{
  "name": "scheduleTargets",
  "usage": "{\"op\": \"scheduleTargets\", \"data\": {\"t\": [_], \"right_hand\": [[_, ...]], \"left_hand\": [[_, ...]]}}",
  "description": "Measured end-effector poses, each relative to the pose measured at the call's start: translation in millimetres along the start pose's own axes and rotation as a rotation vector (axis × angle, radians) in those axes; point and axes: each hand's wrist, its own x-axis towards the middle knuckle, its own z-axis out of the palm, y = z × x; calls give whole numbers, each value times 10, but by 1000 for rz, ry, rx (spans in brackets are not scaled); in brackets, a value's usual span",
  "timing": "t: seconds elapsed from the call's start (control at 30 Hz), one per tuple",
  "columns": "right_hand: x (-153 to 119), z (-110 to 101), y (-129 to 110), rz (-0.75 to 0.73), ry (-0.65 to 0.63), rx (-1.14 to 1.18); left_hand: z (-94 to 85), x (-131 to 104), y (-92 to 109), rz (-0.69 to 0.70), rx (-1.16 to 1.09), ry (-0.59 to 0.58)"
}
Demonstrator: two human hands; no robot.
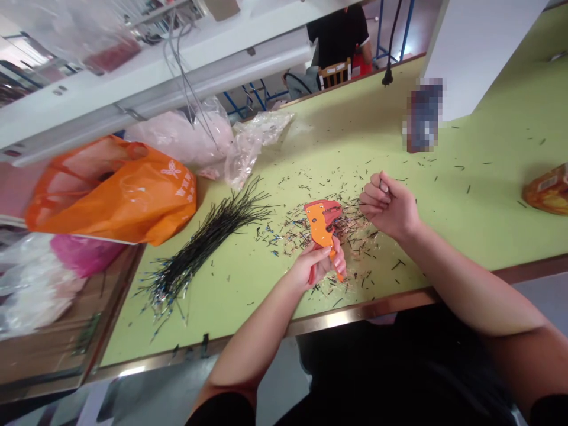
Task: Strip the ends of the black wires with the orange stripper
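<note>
My left hand (322,264) is wrapped around the handles of an orange and red wire stripper (318,223), its jaws up and towards the right. To the right of it, my right hand (385,204) is raised with the fingers curled in. A small dark bit shows at its fingertips, too small to name. Under and around the tool lies a scatter of short black wire offcuts and bare strands (355,242). A thick bundle of long black wires (208,239) rests on the table to the left, with blue and silvery tips at its near end.
An orange bag (119,195) and clear plastic bags (195,139) stand at the left on the green table (248,290). A blurred-out object (423,115) is beside a white post (483,53). A yellow-orange package (550,188) lies far right. A person (339,35) sits beyond the table.
</note>
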Motion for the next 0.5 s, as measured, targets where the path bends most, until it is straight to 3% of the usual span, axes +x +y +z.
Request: {"op": "scheduleTargets", "data": {"t": [0.2,0.5], "right_hand": [[35,-64,-13,-13,26,55],[43,-42,-54,-75,61,162]], "left_hand": [[14,6,-14,13,15,-11],[182,-79,14,6,-142,-41]]}}
